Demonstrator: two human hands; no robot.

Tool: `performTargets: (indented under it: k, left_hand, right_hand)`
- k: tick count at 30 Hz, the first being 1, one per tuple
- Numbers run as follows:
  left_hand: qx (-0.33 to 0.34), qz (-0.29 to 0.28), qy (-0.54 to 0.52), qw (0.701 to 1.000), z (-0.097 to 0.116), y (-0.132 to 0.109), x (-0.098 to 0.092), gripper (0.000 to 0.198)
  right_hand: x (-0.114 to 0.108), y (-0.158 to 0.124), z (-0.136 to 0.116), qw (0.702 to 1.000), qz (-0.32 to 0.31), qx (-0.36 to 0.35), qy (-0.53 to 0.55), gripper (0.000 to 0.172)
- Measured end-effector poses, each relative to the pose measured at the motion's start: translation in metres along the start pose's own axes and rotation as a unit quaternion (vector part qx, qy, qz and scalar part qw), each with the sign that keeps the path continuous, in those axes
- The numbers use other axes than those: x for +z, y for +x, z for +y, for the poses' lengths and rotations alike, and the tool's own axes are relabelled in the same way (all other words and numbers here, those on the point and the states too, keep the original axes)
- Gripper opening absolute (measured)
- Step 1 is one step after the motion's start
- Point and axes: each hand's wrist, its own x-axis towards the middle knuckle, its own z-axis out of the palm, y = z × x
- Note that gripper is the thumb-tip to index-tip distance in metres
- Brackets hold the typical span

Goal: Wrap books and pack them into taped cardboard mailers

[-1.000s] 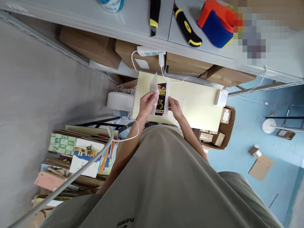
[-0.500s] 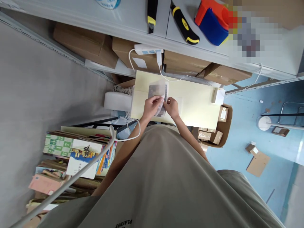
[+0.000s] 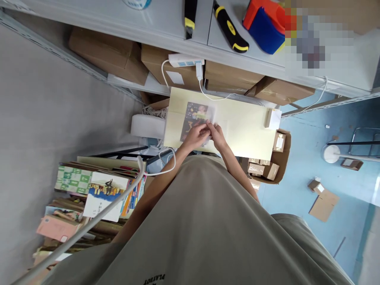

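A dark printed sheet [image 3: 190, 116] with colourful pictures lies on the pale yellow tabletop [image 3: 246, 134]. Along its right side is a thin translucent plastic film [image 3: 212, 112], whose exact outline is hard to make out. My left hand [image 3: 196, 133] reaches over the lower right part of the print, its fingers closed at the film's edge. Against those fingertips, my right hand [image 3: 217, 135] pinches the same edge from the right. The fingers hide part of both the print and the film.
A small white box [image 3: 273, 118] stands at the tabletop's right end. Behind runs a grey shelf with a cutter [image 3: 229, 29], a tape dispenser [image 3: 264, 29] and a power strip [image 3: 184, 60]. Cardboard boxes [image 3: 273, 166] sit lower right; stacked books [image 3: 107, 194] are lower left.
The raised translucent film has come down and moved right, uncovering the print's pictures. My left hand has shifted right across the print, and my right hand has edged right; their fingertips now meet.
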Motion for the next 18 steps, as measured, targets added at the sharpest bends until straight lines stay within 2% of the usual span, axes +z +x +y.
performTargets:
  k: [2, 4, 6, 7, 9, 11, 12, 13, 15, 17, 18]
  left_hand:
    - [-0.014, -0.028, -0.016, 0.999, -0.006, -0.004, 0.004, 0.044]
    - [-0.031, -0.018, -0.034, 0.999, -0.012, -0.006, 0.007, 0.055]
    - [-0.061, 0.004, -0.061, 0.996, -0.014, -0.006, 0.004, 0.056]
    - [-0.078, 0.026, -0.072, 0.994, -0.013, -0.004, -0.001, 0.053]
    - [-0.082, 0.113, -0.050, 0.989, -0.010, -0.001, -0.018, 0.049]
    - [-0.055, 0.219, 0.012, 0.974, -0.005, 0.002, -0.042, 0.054]
    - [-0.050, 0.244, 0.025, 0.968, -0.004, 0.003, -0.054, 0.060]
    - [-0.055, 0.238, 0.013, 0.970, -0.002, 0.003, -0.065, 0.066]
    - [-0.086, 0.168, -0.062, 0.980, -0.002, 0.003, -0.079, 0.073]
    - [-0.118, 0.107, -0.141, 0.977, -0.003, 0.001, -0.085, 0.075]
    - [-0.127, 0.101, -0.163, 0.973, -0.003, -0.001, -0.085, 0.075]
  right_hand:
    - [-0.001, 0.000, 0.003, 0.999, 0.022, -0.004, 0.024, 0.058]
    - [-0.003, 0.000, 0.005, 0.999, 0.026, -0.004, 0.029, 0.053]
    - [-0.004, -0.001, 0.007, 1.000, 0.018, -0.019, 0.008, 0.051]
    - [-0.005, -0.001, 0.007, 0.999, 0.013, -0.032, -0.006, 0.052]
    - [-0.006, -0.003, 0.006, 0.998, 0.000, -0.056, -0.027, 0.057]
    - [-0.007, -0.004, 0.004, 0.997, -0.006, -0.064, -0.041, 0.062]
    - [-0.007, -0.005, 0.003, 0.997, -0.005, -0.063, -0.051, 0.063]
    - [-0.006, -0.006, 0.002, 0.996, -0.002, -0.059, -0.064, 0.064]
    - [-0.002, -0.006, 0.000, 0.994, 0.009, -0.048, -0.095, 0.067]
    - [0.002, -0.006, -0.001, 0.992, 0.018, -0.044, -0.113, 0.072]
    - [0.005, -0.005, -0.002, 0.992, 0.020, -0.046, -0.116, 0.074]
